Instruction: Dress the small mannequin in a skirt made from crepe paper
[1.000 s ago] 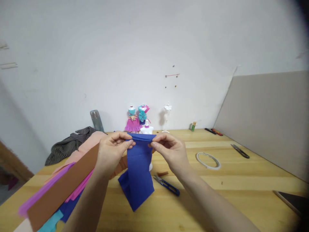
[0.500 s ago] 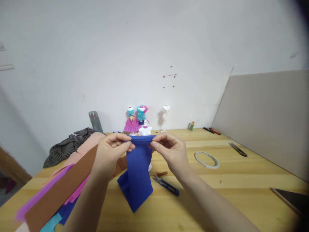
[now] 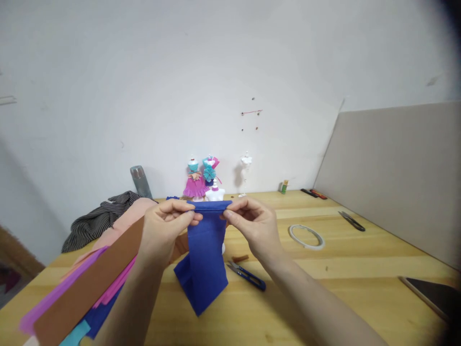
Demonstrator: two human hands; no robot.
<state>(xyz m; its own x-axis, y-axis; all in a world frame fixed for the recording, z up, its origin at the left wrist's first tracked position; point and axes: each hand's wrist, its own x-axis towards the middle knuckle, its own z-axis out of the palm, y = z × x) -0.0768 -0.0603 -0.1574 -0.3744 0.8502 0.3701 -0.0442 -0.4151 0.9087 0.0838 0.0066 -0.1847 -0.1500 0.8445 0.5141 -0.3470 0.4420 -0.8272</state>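
Note:
A strip of blue crepe paper [image 3: 208, 259] hangs in front of me, its top edge folded over into a narrow band. My left hand [image 3: 167, 228] pinches the left end of that fold between thumb and fingers. At the right end, my right hand [image 3: 254, 223] grips the fold the same way. The lower part of the strip droops and turns back on itself above the table. Behind it stands a small white dress form [image 3: 215, 193], mostly hidden by the strip and the hands. Blue thread snips [image 3: 248, 276] lie on the table below my right hand, beside a small brown scrap [image 3: 240, 258].
Dressed miniature forms [image 3: 195, 185] and a bare white one [image 3: 246, 168] stand by the wall. Coloured paper strips [image 3: 82, 288], striped cloth [image 3: 97, 216] and a bottle [image 3: 140, 181] are left. A tape roll [image 3: 306, 237], scissors [image 3: 351, 221] and a dark tablet-like object [image 3: 432, 295] lie right.
Both hands keep their pinch on the folded blue strip, almost unmoved. The whole view has shifted slightly, so the background sits a little further left.

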